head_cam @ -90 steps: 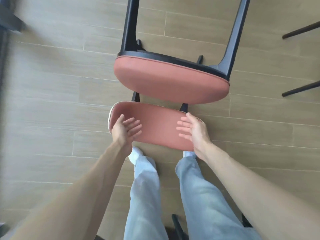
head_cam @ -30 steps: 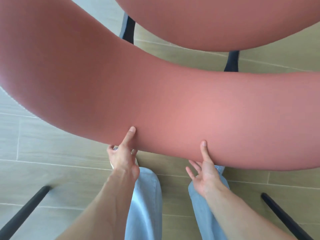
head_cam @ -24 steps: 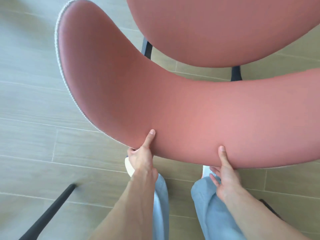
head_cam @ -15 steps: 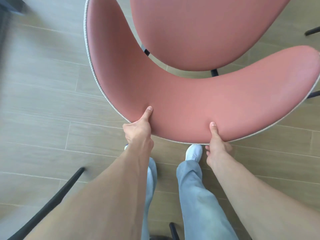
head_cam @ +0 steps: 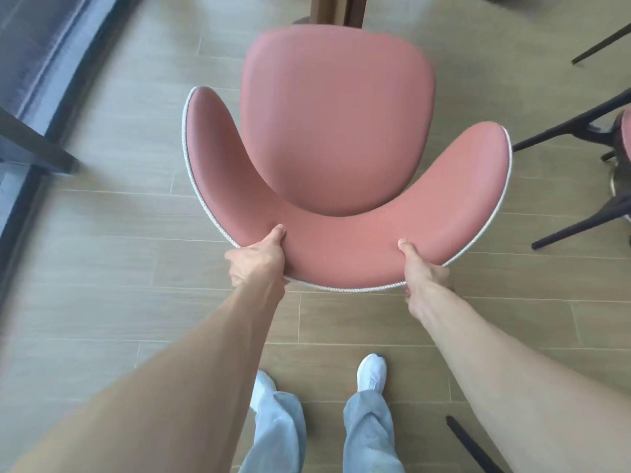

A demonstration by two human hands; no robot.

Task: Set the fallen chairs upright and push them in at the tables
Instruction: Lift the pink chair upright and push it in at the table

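Observation:
A pink padded chair [head_cam: 336,131] with a curved backrest [head_cam: 341,254] edged in white piping stands upright in front of me, seen from above. My left hand [head_cam: 257,261] grips the backrest's top edge left of centre, thumb on the inner face. My right hand [head_cam: 421,271] grips the same edge right of centre, thumb also inside. The chair's legs are hidden beneath the seat. A wooden table post [head_cam: 336,10] rises just beyond the seat's front edge.
Another chair lies on its side at the right edge, its black legs [head_cam: 573,126] pointing toward me. A dark furniture leg [head_cam: 34,145] and a grey wall base run along the left. A black chair leg [head_cam: 473,445] shows near my right foot. Wood-look floor all around.
The chair went from lying on its back to standing upright. My hands stayed on the backrest as it rose, and I have stepped back with my arms stretched out.

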